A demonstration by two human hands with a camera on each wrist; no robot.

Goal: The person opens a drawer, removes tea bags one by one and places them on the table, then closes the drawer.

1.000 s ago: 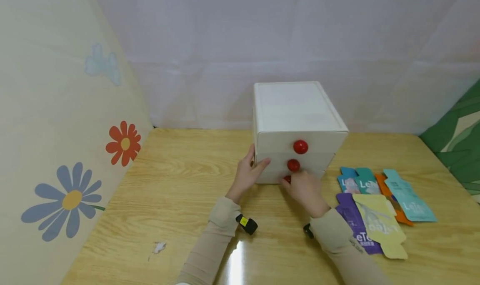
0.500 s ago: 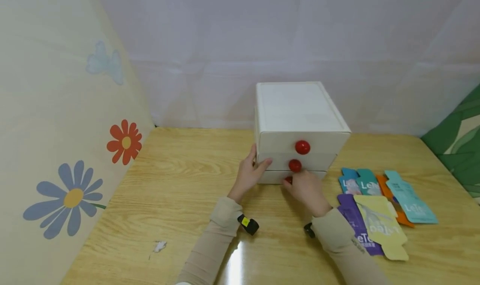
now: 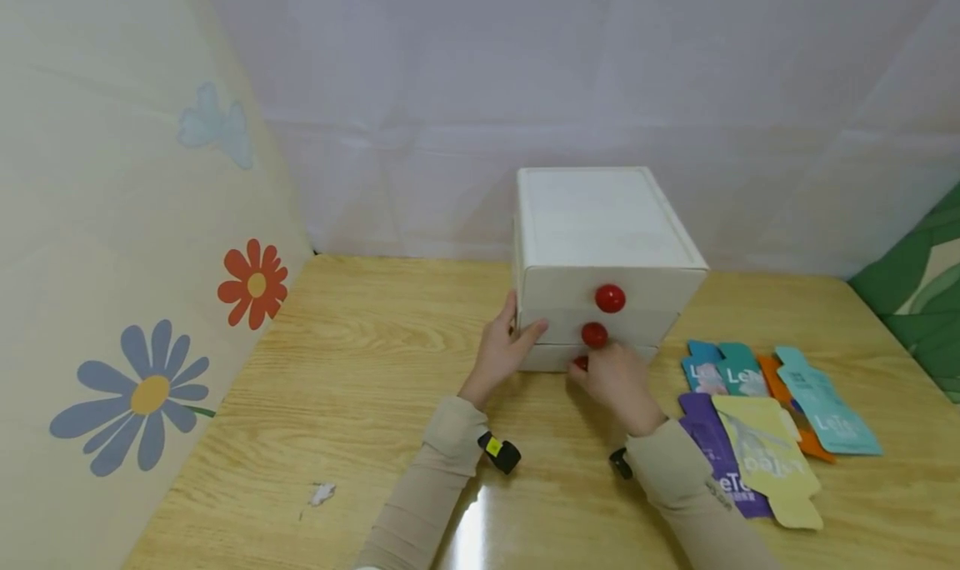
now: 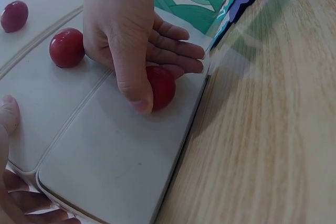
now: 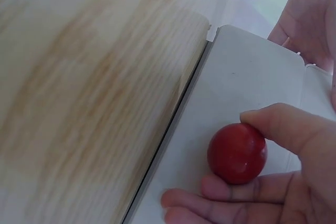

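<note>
My right hand [image 3: 617,380] grip pinches the glossy round red bottom knob [image 5: 237,152]; my left hand [image 3: 501,349] grip presses spread fingers on the white three-drawer box [image 3: 592,220], mid-counter [image 3: 375,370]; drawers closed, contents unseen; sachets [image 3: 757,420] lie right.

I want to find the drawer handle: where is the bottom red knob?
In the head view, the bottom red knob sits low on the white drawer box, below two other knobs, pinched by the right hand.
</note>
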